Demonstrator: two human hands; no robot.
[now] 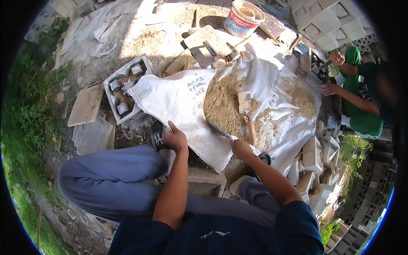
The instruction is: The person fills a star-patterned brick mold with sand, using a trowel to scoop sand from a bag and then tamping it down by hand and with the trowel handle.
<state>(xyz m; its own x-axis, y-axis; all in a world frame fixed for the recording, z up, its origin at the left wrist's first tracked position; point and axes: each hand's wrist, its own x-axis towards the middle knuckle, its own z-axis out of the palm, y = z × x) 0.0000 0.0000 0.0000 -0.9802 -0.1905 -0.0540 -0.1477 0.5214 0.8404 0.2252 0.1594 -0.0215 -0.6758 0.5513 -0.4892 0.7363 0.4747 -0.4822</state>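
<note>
A white woven sack (176, 91) is spread in front of me, with a heap of sandy, tan powder (225, 102) on it. My left hand (174, 138) is closed at the sack's near edge and appears to pinch it; the fingertips are partly hidden. In my right hand (241, 150) is a narrow metal trowel (219, 128), its blade at the near side of the heap. Just beyond that hand lies another trowel with a wooden handle (251, 132), its wide, powder-coated blade (244, 103) on the sand.
A grey mould with square studs (114, 86) stands left of the sack, near flat slabs (86, 104). Hammers (210, 49) and a paint bucket (243, 21) are farther off. At right, a co-worker (361, 91) grips a tool beside pale blocks (312, 155).
</note>
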